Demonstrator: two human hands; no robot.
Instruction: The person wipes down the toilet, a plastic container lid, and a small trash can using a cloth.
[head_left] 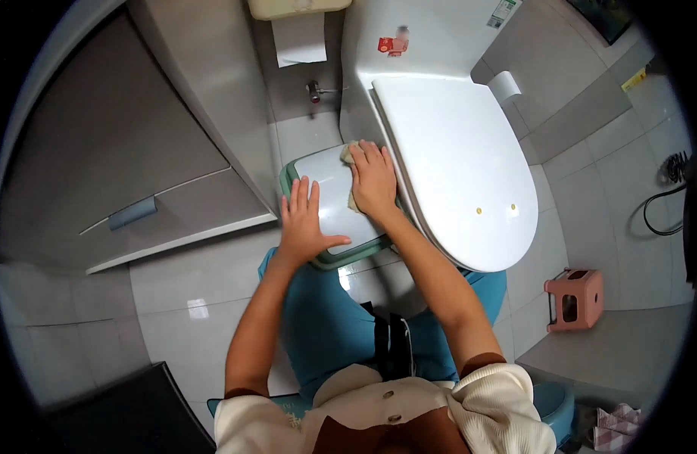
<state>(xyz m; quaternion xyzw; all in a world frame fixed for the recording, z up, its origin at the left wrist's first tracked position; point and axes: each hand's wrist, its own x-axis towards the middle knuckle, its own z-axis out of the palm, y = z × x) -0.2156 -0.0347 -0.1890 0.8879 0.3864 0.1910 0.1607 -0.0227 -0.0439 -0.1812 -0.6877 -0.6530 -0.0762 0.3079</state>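
A trash bin (333,181) with a white lid and a green rim stands on the floor in front of my knees. My left hand (300,225) rests on the lid's left part, fingers spread and holding nothing. Under my right hand (374,181) is a pale yellowish cloth (351,154), pressed against the right side of the lid. Only the cloth's edges show; the palm hides the rest. Close to the right of the bin is a white toilet (462,166) with its lid down.
To the left stands a grey cabinet (174,136) with a handle. A toilet paper roll (298,39) and a small valve (315,92) are behind the bin. At the right are a pink stool (577,300) and a black cable (655,216). A dark mat (132,412) lies lower left.
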